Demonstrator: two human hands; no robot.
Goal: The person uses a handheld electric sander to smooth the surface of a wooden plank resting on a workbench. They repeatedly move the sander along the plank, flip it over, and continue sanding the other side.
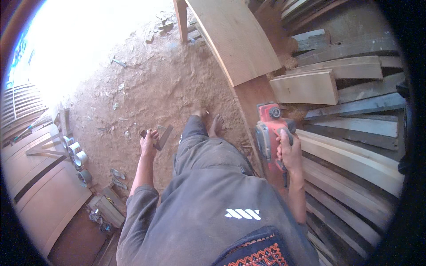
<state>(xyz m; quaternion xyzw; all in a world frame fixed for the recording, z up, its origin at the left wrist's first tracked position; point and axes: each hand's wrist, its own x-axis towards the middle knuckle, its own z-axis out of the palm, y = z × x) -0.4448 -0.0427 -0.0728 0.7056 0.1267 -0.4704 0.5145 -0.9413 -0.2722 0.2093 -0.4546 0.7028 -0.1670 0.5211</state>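
My right hand [289, 148] is wrapped round the rear handle of a red and black electric hand planer [267, 126]. The planer is over the near end of the workbench [255, 95]; I cannot tell whether it rests there. Beyond it, a wide, pale wooden board [242, 40] lies flat on the bench. Out to the left, above the dirt floor, my left hand [150, 138] is closed on a dark, L-shaped try square [165, 137]. Its blade points away from me, and my fingers partly hide the other arm.
Many loose planks [350, 137] are stacked along the right, and a short board [305, 88] lies on them beside the bench. Wood panels [53, 195], several tins [80, 158] and sandals [118, 178] are at the left. A hammer-like tool [119, 62] lies on the floor [151, 88].
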